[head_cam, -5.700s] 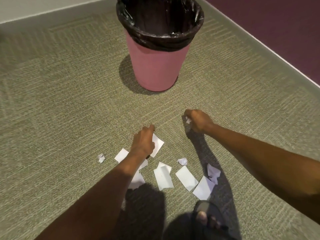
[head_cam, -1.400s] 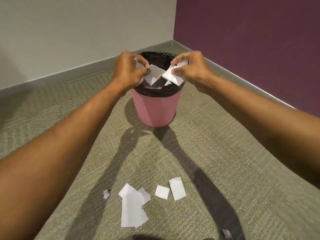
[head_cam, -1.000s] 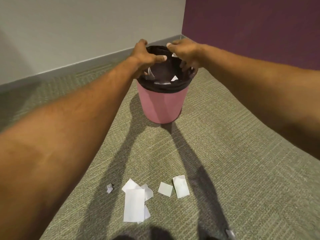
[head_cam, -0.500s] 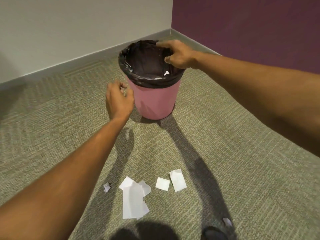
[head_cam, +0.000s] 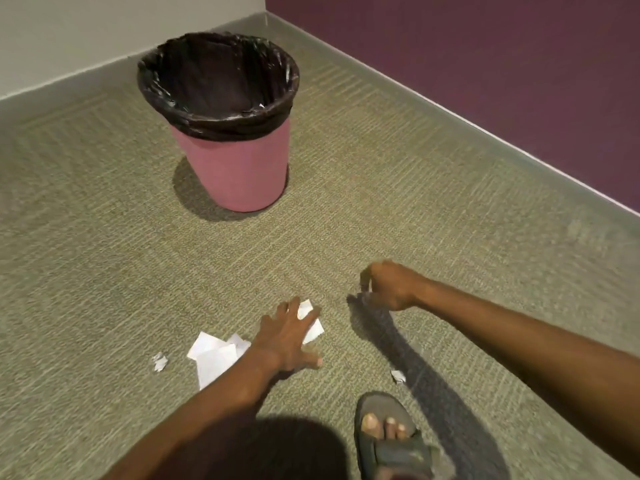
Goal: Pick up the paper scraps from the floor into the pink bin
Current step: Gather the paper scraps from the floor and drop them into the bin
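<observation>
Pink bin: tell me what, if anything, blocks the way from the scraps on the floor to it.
Nothing visible does. Only bare carpet lies between the paper scraps under the left hand and the pink bin, whose bag-lined mouth is open. The right hand hangs off to the side.

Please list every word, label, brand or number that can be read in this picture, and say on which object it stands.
None can be read. The paper scraps look blank white, and the pink bin, its black liner and the sandal show no print or logo.
</observation>
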Tool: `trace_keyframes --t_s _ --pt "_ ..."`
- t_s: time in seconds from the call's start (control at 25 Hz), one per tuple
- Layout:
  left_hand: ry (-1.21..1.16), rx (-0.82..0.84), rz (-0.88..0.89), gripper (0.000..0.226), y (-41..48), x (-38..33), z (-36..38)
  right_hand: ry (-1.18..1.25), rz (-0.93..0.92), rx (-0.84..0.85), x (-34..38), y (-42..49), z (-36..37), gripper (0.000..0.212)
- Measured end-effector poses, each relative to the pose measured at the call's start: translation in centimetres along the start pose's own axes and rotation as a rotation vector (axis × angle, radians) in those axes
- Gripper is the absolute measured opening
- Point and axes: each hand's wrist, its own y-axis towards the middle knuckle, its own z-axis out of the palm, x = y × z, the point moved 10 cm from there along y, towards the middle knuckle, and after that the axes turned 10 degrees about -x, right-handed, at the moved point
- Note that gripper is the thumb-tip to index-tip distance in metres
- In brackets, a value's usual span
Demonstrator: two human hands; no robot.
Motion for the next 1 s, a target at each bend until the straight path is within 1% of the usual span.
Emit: trace_keyframes --t_s 0.04,0.12,0.16,0.2,0.28,0.32,0.4,0.48,0.56,0.64,0.76,0.92,1.0 --pt "0.046 0.001 -0.015 0.096 -0.2 -0.4 1.1 -0.067 0.036 0.102 -1.5 -1.6 2.9 0.021" --pt "0.12 -0.06 -0.033 0.087 -0.2 -0.9 1.3 -0.143 0.073 0.273 -3.6 -4.5 7.9 0.027" --pt "0.135 -0.092 -0.029 0.081 -0.2 -1.1 1.0 -0.165 0.077 0.322 -4.2 -5.6 9.8 0.032" --pt "0.132 -0.115 -0.02 0.074 -0.2 -1.3 0.7 -0.185 0.081 0.336 -4.6 -6.4 11.2 0.039" --pt "0.093 -0.149 -0.005 0.059 -0.4 -1.4 0.4 -0.223 0.079 0.285 -5.1 -6.9 13.1 0.054" --pt "0.064 -0.171 -0.005 0.053 -0.7 -1.3 0.2 -0.223 0.069 0.247 -5.1 -6.7 13.6 0.054" --pt "0.013 -0.208 -0.002 0.044 -1.1 -1.1 -0.2 -0.195 0.044 0.229 -4.8 -6.2 13.9 0.044" --pt "-0.014 -0.218 0.008 0.043 -1.4 -1.0 -0.2 -0.143 0.016 0.26 -4.0 -5.7 13.8 0.031" --pt "-0.053 -0.225 -0.022 0.04 -1.7 -0.2 -0.3 -0.079 -0.011 0.241 -2.5 -4.7 12.7 0.021" --pt "-0.077 -0.23 -0.044 0.039 -1.8 0.3 -0.4 -0.04 -0.046 0.179 -0.7 -3.5 11.2 0.019" --pt "0.025 -0.227 0.005 0.028 -1.8 -0.3 -0.9 -0.015 -0.141 0.085 2.8 -2.2 9.1 0.011" --pt "0.106 -0.212 0.053 0.029 -1.8 -1.4 -0.9 0.036 -0.242 -0.045 6.5 -1.4 7.0 0.014" --pt "0.079 -0.207 0.044 0.029 -1.9 -1.3 -1.0 0.033 -0.262 -0.092 7.5 -0.8 6.6 0.013"
